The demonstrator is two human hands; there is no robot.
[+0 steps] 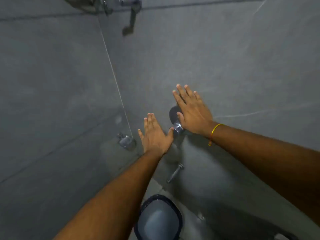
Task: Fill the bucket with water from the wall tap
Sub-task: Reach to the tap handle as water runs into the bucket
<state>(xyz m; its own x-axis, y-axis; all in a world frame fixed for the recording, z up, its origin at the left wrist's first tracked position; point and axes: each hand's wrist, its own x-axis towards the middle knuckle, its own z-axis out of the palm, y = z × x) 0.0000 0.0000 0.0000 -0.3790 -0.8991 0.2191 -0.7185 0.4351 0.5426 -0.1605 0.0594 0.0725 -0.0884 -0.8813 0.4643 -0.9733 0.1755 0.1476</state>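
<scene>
A dark blue bucket [158, 217] stands on the floor at the bottom centre, seen from above, with water shining inside. On the grey tiled wall above it a chrome wall tap [177, 126] with a dark round base plate sticks out. My left hand [155, 135] is spread flat just left of the tap, its thumb touching the chrome part. My right hand [192, 111] is spread flat over the tap's right side, covering part of it. Neither hand holds anything. A yellow thread band circles my right wrist.
A second chrome spout [174, 173] juts from the wall below the tap, above the bucket. A chrome valve [125, 141] sits in the corner to the left. A shower fitting [129, 16] with a thin hose hangs at the top.
</scene>
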